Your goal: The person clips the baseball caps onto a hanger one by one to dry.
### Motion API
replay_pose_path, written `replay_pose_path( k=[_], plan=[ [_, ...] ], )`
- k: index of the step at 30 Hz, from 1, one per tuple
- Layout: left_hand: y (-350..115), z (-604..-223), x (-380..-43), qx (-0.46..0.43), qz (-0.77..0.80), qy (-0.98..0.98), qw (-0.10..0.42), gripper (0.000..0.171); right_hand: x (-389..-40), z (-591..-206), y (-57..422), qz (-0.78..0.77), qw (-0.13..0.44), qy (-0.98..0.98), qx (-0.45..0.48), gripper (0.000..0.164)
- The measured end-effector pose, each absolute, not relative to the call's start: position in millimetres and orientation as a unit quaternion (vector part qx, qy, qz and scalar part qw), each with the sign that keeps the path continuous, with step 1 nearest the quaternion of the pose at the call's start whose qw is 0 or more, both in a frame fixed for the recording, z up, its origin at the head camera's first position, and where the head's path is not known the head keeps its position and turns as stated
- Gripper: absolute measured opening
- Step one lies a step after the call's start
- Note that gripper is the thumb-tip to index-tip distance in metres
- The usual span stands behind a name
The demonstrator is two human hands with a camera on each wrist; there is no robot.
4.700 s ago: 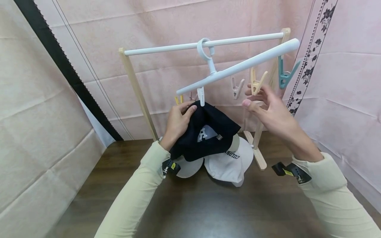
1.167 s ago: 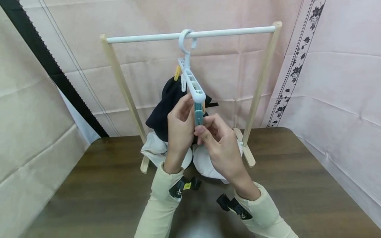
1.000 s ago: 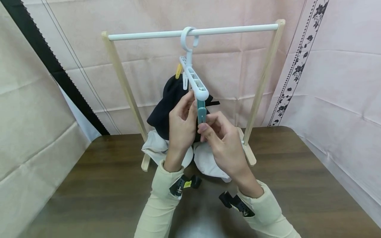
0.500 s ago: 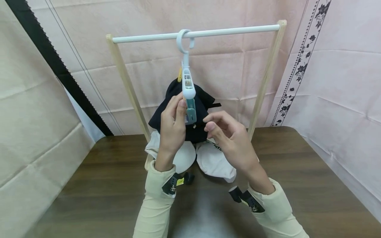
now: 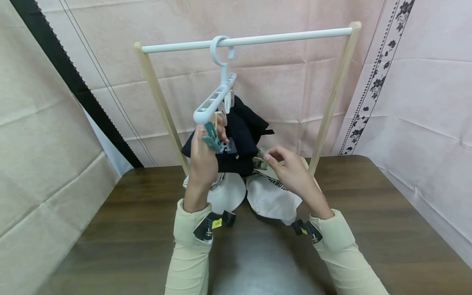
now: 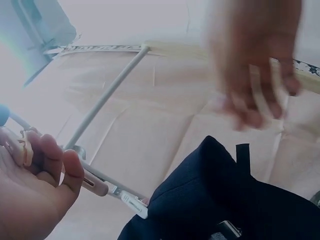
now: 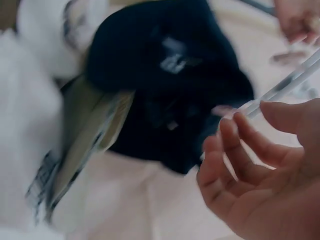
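A navy cap (image 5: 241, 131) hangs from a light-blue hanger (image 5: 214, 102), with a white clothespin (image 6: 135, 205) at its edge in the left wrist view. My left hand (image 5: 202, 164) is at the hanger's near end. Its fingers curl round a beige clothespin (image 6: 26, 150), and a teal clothespin (image 5: 211, 139) hangs in front of them. My right hand (image 5: 291, 170) is in the air to the right of the navy cap, fingers loosely bent and holding nothing. The right wrist view shows its thumb apart from the fingertips.
The hanger hooks over a white rod (image 5: 287, 39) between wooden posts (image 5: 334, 98). Below, a white cap (image 5: 228, 192) and another white cap with dark lettering (image 5: 271, 200) lie on the brown table (image 5: 147, 229). A pink cloth (image 5: 273, 82) hangs behind.
The hanger's near end has swung from the right, through the front, to the left, along with my left hand. My right hand has left the teal clothespin and moved right and down.
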State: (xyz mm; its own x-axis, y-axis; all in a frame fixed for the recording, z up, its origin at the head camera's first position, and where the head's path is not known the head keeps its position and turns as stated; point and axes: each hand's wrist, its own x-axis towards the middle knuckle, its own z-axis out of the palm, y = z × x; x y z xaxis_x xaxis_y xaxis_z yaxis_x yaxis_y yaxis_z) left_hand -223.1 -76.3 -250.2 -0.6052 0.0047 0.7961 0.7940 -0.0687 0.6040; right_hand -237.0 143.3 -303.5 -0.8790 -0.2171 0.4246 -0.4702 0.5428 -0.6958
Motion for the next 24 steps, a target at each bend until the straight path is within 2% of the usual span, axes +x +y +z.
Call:
replay_pose_path(
  k=[3, 8, 12, 15, 18, 22, 24],
  plan=[
    [-80.1, -248.7, -223.0, -0.322, -0.667, -0.601, 0.302, 0.045, -252.6, -317.6, 150.2, 0.4, 0.129, -0.891, 0.173, 0.029],
    [-84.5, -249.4, -220.6, -0.292, -0.716, -0.573, 0.273, 0.042, -273.0, -339.0, 157.2, 0.387, 0.091, -0.904, 0.159, 0.031],
    [-85.4, -248.6, -221.1, -0.287, -0.741, -0.541, 0.274, 0.043, -283.2, -354.6, 152.2, 0.372, 0.065, -0.907, 0.186, 0.039],
    [-86.1, -247.9, -222.7, -0.302, -0.742, -0.527, 0.284, 0.043, -288.0, -364.2, 144.9, 0.323, 0.067, -0.919, 0.214, 0.045],
    [-88.6, -247.4, -225.3, -0.321, -0.739, -0.515, 0.291, 0.044, -291.0, -370.7, 140.7, 0.273, 0.089, -0.933, 0.217, 0.034],
    [-95.4, -247.1, -229.7, -0.333, -0.74, -0.503, 0.298, 0.046, -293.1, -371.9, 142.0, 0.221, 0.138, -0.942, 0.21, 0.01],
    [-98.8, -246.8, -231.5, -0.334, -0.74, -0.5, 0.3, 0.047, -294.0, -370.2, 144.2, 0.195, 0.158, -0.944, 0.215, 0.006]
  ],
)
